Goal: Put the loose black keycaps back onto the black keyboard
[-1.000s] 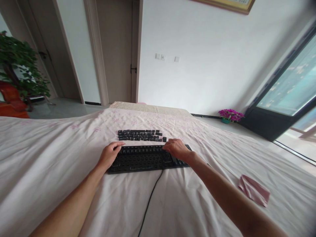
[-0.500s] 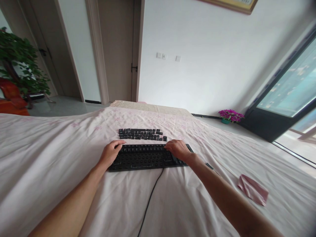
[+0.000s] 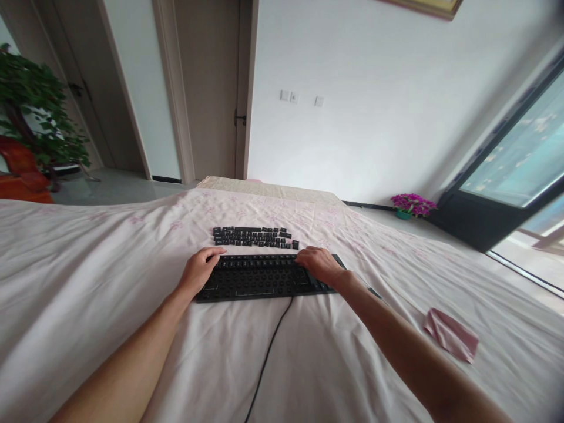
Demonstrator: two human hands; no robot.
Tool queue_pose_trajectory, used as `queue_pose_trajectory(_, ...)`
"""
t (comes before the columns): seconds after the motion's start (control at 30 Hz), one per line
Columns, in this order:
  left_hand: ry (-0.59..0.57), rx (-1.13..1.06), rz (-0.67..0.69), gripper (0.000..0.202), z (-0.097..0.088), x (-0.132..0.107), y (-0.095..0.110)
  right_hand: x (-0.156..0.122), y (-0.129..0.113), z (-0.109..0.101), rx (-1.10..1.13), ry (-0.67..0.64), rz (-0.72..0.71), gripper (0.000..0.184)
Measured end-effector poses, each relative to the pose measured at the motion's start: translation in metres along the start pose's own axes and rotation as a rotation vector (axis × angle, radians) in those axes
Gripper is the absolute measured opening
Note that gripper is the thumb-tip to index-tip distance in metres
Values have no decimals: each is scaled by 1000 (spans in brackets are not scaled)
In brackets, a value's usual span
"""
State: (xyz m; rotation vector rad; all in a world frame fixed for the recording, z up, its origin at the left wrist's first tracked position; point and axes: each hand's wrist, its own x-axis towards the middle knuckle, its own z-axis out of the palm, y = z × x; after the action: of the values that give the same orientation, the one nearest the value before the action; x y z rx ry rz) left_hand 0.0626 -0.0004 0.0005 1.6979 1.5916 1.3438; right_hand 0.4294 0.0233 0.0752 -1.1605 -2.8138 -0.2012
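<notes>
A black keyboard (image 3: 253, 288) lies flat on the cloth in front of me. Keycaps stand along its far rows, while much of the nearer part shows bare key posts. My left hand (image 3: 200, 271) grips the keyboard's left end, thumb and fingers closed about the far corner. Toward the right end, my right hand (image 3: 321, 264) rests over the far rows with curled fingers; whatever is between its fingertips is hidden. Just beyond the keyboard, several loose black keycaps (image 3: 251, 236) are laid out in rows, a long one among them.
A black cable (image 3: 269, 349) runs from the keyboard's near edge toward me. A folded pink cloth (image 3: 452, 335) lies at right on the pale floral sheet (image 3: 132, 252). A small dark object (image 3: 374, 292) sits by my right forearm. Beyond are a door, potted flowers (image 3: 413, 205) and a leafy plant.
The view has shifted very slightly. Both hands remain at the keyboard in nearly the same places, and the loose keycaps look unchanged.
</notes>
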Motion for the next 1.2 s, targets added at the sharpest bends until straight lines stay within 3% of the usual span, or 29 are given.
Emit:
queue_pose_trajectory(0.7,-4,20,19,30,0,0,-1,-5,3,11,53,82,51,27)
queue_pose_trajectory(0.97,-6,20,12,30,1,1,-3,-5,4,12,48,102,-22,27)
queue_pose_trajectory(1.2,-3,20,15,30,1,-1,-2,-12,0,21,82,182,6,29)
